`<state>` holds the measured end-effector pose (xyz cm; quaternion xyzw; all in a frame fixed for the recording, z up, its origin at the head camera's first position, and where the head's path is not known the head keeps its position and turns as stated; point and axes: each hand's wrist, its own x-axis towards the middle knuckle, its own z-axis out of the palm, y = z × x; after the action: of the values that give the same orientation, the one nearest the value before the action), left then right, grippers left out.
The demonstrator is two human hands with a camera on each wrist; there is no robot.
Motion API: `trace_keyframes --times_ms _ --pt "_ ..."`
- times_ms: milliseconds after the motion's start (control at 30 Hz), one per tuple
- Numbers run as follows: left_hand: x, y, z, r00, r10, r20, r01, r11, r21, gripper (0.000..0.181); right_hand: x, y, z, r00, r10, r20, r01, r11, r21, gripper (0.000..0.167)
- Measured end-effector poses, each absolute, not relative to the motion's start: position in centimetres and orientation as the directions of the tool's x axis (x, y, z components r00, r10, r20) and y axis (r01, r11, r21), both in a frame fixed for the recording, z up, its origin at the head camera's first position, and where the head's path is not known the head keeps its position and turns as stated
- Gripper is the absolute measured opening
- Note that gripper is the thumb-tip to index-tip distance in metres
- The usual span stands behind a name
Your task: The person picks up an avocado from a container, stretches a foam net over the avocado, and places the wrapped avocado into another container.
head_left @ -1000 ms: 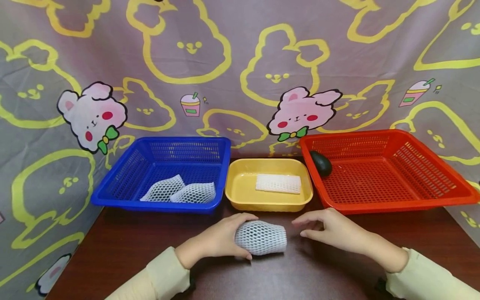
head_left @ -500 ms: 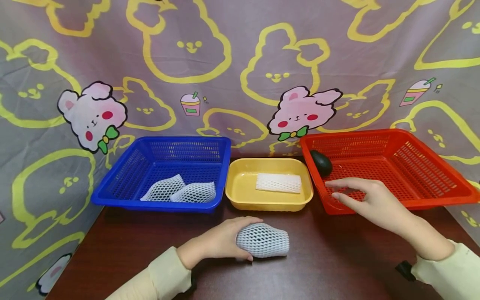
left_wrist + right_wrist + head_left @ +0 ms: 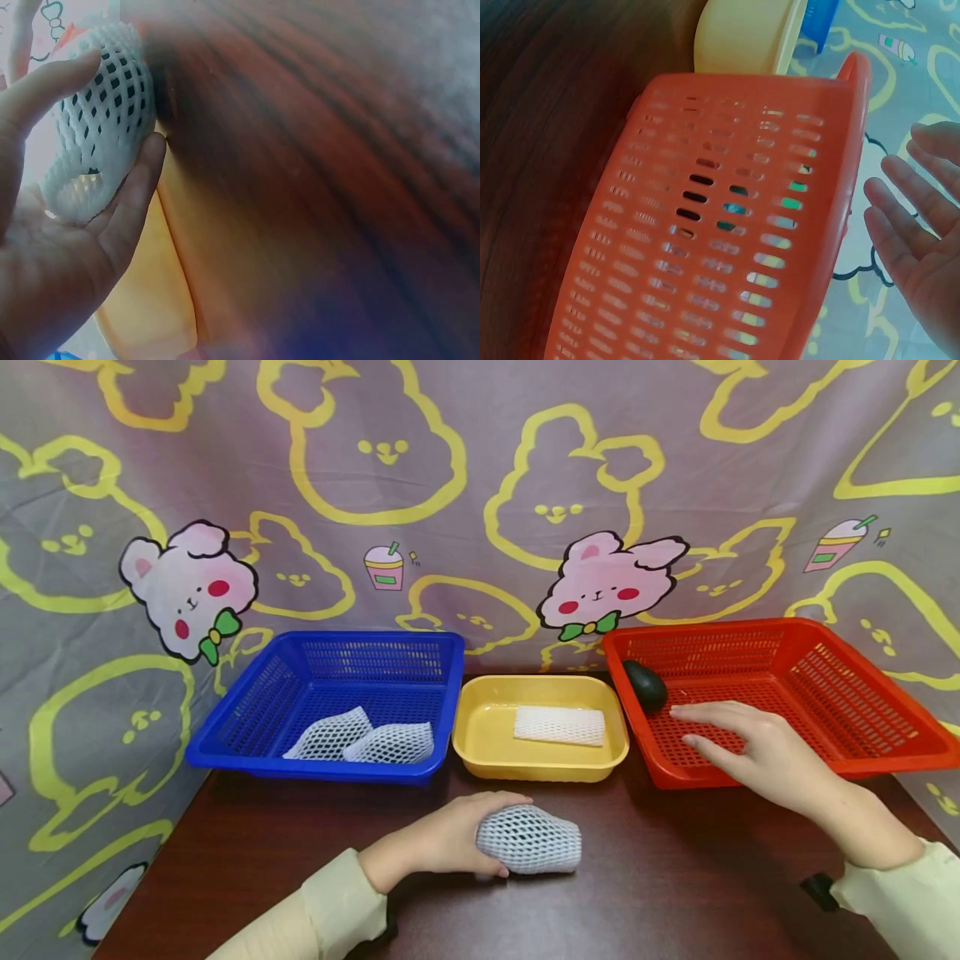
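My left hand [image 3: 446,842] grips a white foam net sleeve [image 3: 534,840] lying on the table in front of the yellow tray. Dark patches show through its mesh in the left wrist view, so something dark fills it; its kind is hidden. My right hand [image 3: 761,752] hovers over the front of the red basket [image 3: 787,770], fingers extended and holding nothing. Just beyond the fingertips, a dark green avocado [image 3: 647,687] rests against the basket's left wall. The right wrist view shows this hand [image 3: 922,217] with fingers spread beside the rim.
A yellow tray [image 3: 480,752] in the middle contains a flat white foam net [image 3: 559,726]. On the left, a blue basket [image 3: 247,767] holds two filled foam net sleeves [image 3: 390,743]. A patterned curtain [image 3: 480,485] hangs behind the containers.
My right hand has gone from beside the foam net sleeve rightward and forward to over the red basket, close to the avocado. The left hand keeps its grip almost in place.
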<state>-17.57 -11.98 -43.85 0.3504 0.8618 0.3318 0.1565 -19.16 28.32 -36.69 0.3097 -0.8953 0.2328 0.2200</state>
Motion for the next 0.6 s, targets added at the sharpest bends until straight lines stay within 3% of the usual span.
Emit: trace_keyframes --times_ms 600 --pt "-17.5 -12.2 -43.6 -0.763 0.645 0.033 0.421 0.458 0.783 0.075 -20.0 29.9 -37.1 -0.760 -0.451 0.469 -0.609 0.746 -0.269 0.055"
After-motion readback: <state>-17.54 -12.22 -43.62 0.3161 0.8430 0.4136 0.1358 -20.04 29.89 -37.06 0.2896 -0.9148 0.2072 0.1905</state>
